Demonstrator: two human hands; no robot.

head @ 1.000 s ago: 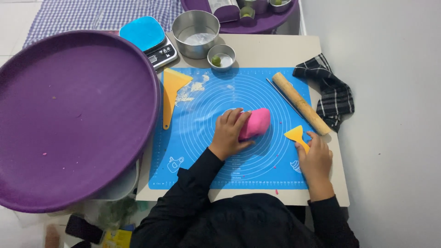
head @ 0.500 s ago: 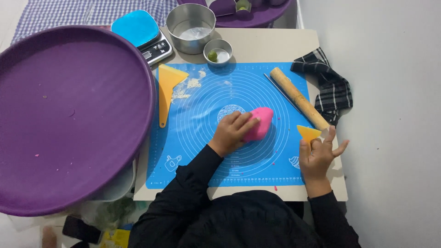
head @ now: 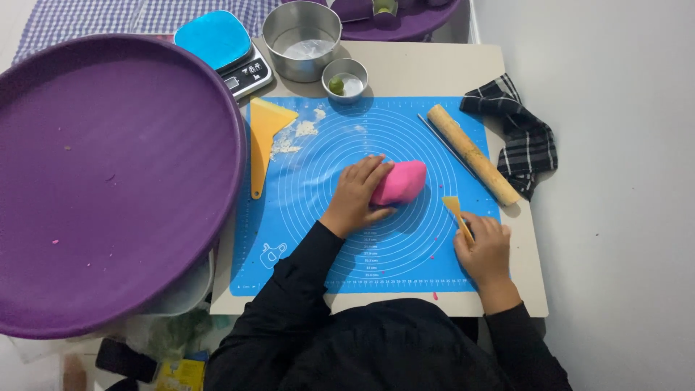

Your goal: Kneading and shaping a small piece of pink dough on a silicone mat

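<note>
The pink dough [head: 400,182] lies mid-mat on the blue mat [head: 318,239], with the left hand [head: 358,194] cupped over its left side, fingers curled against it. Just right, the right hand [head: 483,248] pinches a small yellow scraper [head: 456,211] standing on the mat, near the rolling pin [head: 472,154].
</note>
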